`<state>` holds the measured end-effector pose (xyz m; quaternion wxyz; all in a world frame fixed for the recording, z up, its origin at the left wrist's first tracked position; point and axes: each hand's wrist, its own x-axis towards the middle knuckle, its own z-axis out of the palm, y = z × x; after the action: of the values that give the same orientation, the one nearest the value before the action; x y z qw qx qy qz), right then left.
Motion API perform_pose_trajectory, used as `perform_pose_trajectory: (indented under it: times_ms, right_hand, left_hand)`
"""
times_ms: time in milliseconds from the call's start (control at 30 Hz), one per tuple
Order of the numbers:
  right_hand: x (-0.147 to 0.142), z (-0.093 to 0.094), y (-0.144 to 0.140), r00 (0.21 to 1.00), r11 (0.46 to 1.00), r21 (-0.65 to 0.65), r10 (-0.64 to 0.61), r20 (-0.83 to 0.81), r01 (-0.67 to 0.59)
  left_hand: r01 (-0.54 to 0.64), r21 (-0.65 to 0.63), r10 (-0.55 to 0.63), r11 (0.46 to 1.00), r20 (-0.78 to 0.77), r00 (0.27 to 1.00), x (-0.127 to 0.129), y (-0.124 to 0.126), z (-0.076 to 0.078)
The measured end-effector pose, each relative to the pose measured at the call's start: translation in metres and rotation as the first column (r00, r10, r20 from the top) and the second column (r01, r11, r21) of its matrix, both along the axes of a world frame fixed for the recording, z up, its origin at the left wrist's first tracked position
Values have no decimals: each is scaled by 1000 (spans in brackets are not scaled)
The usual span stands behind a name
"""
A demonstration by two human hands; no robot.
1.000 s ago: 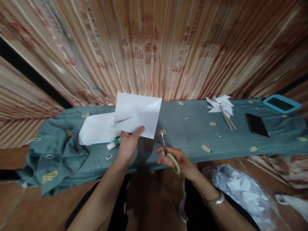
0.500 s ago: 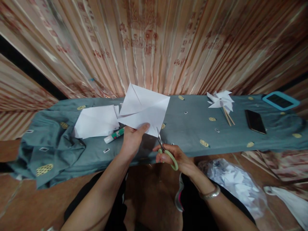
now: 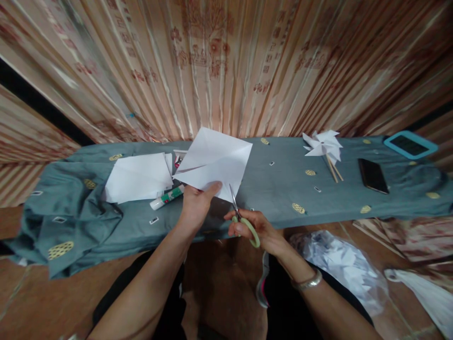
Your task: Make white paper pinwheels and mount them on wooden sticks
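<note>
Grey-green cloth point(image 3: 276, 193) spread below — white sheet point(image 3: 219, 153) held over it, L hand point(image 3: 198, 202) pinching near edge; prob. light, floppy, creases easily, best gripped by uncut edge. R hand point(image 3: 260, 227) holds scissors point(image 3: 252, 228), blades at near corner — paper stack point(image 3: 138, 178), glue stick point(image 3: 168, 197) to L.

Toward the right end of your worktop point(image 3: 274, 191), you have a black phone point(image 3: 373, 175) lying flat, with a blue-framed tablet point(image 3: 410, 144) beyond it near the far right corner. The grey-green cloth point(image 3: 87, 222) covering the top shows yellow pineapple prints and bunches into folds at your left. Facing you hangs a pleated beige curtain point(image 3: 219, 94) with reddish patterns. Down on your right, a clear plastic bag point(image 3: 345, 264) full of white pieces sits on the brown tiled floor point(image 3: 46, 302), a white bag point(image 3: 424, 295) near it.
</note>
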<state>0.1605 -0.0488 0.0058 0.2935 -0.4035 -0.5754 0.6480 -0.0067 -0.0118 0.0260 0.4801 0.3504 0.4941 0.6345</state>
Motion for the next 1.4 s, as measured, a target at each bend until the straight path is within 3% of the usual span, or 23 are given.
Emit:
perform_pose_trajectory:
  times_ms: [167, 400, 733, 1133, 1400]
  right_hand:
    - [-1, 0, -1, 1000, 1000, 22, -21, -4, 21]
    - [-4, 4, -1, 999, 997, -68, -47, -11, 46]
    - [-6, 2, 0, 997, 995, -79, -71, -35, 68]
    - [-11, 4, -1, 991, 971, -214, -123, -55, 109]
    - [-8, 3, -1, 995, 990, -101, -96, -10, 95]
  left_hand:
    - [-24, 16, 24, 1000, -4, 1000, -1, 2, 0]
    - [-29, 11, 29, 1000, -3, 1000, -2, 1, 3]
    - [-31, 1, 31, 1000, 9, 999, -4, 2, 0]
    - [-31, 14, 30, 999, 21, 999, -4, 0, 4]
    - [5, -55, -7, 998, -34, 999, -4, -1, -6]
